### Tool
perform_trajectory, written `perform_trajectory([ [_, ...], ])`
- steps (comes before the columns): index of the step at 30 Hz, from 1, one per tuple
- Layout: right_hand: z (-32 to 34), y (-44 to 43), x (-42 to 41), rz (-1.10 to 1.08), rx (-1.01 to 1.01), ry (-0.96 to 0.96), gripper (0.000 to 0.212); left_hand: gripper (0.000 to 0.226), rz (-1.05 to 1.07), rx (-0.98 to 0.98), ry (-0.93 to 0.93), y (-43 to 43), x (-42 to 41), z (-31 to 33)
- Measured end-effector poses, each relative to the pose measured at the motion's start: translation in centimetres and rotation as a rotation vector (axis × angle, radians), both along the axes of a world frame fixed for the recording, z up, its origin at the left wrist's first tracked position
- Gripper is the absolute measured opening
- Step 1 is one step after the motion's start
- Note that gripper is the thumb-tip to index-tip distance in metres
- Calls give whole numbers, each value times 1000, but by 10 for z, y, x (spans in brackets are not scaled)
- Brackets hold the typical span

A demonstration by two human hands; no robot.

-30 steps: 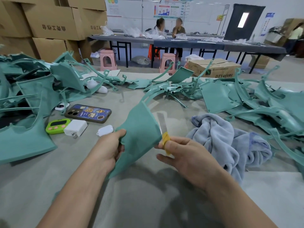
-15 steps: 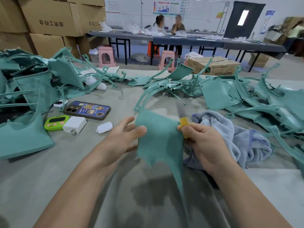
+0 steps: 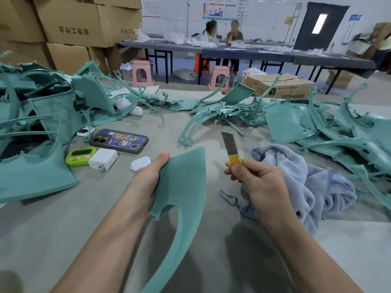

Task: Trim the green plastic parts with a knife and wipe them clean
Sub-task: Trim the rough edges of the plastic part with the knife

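I see the grey table (image 3: 53, 229) under everything, phone (image 3: 118, 141) lying flat on it as my landmark. Cardboard boxes (image 3: 74, 22) stacked far behind the phone.

Left heap (image 3: 38, 115) of green plastic parts starts just left of the phone and runs off-frame. Right heap (image 3: 349, 140) sits well right of the phone. A few curved strips (image 3: 211, 115) lie between the heaps, right of and behind the phone.

Blue-grey towel (image 3: 306, 182), crumpled, well right of the phone, nearer me, touching the right heap's edge.

Green part (image 3: 186, 182) in hand: right of the phone and nearer me, held up off the table, flat textured face toward the camera, long curved leg trailing down toward me.

Left hand (image 3: 146, 187) grasps that part at its left edge, thumb laid on the front face; fingers behind it, hidden. Right hand (image 3: 260, 182), further right of the phone, fingers curled tight round the yellow handle of the knife (image 3: 230, 151). Segmented blade is out, pointing up and away. Blade is apart from the part, with a gap between them.

Green timer (image 3: 81, 156) and white charger (image 3: 103, 159) just in front of the phone, side by side. Small white case (image 3: 140, 163) near the phone's right end, just beside the left thumb.
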State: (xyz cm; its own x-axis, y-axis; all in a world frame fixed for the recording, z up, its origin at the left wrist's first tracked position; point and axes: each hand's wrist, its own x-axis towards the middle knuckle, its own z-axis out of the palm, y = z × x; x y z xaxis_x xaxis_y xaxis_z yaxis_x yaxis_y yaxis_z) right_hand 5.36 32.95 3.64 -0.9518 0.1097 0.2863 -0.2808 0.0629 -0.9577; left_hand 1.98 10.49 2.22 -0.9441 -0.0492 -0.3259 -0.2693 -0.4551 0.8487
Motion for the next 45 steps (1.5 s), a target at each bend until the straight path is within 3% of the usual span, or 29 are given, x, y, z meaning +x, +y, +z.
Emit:
perform_trajectory([
  [5, -7, -26, 9, 56, 21, 38, 25, 43, 0, 15, 10, 2, -2, -3],
  [8, -10, -33, 13, 131, 6, -7, 34, 23, 73, 39, 33, -3, -4, 0],
  [12, -10, -28, 15, 215, 247, -14, 27, 37, 142, 136, 0, -20, -12, 3],
  [17, 4, -2, 11, 486, 524, -76, 17, 42, 237, 153, 69, -32, -17, 0],
  [18, 4, 1, 10, 464, 515, -70, 18, 41, 239, 150, 73, -33, -18, -1],
  [22, -4, -5, 4, 187, 150, -37, 27, 24, 231, 122, 100, -28, -17, -3],
  [24, -7, -11, 2, 85, 116, -53, 30, 21, 249, 83, 137, -25, -18, -6],
  [30, -16, -30, 12, 128, 228, -93, 33, 28, 252, 73, 174, -22, -21, -8],
  [34, -17, -32, 16, 193, 345, 0, 22, 28, 307, 174, 126, -35, -23, -5],
  [41, 5, 1, 12, 440, 552, -57, 26, 26, 476, 169, 129, -56, -29, -7],
  [43, 8, 9, 8, 402, 393, -93, 32, 19, 541, 134, 122, -54, -28, -7],
  [45, 8, 9, 5, 353, -36, -240, 21, 18, 623, 80, 159, -52, -28, -7],
])
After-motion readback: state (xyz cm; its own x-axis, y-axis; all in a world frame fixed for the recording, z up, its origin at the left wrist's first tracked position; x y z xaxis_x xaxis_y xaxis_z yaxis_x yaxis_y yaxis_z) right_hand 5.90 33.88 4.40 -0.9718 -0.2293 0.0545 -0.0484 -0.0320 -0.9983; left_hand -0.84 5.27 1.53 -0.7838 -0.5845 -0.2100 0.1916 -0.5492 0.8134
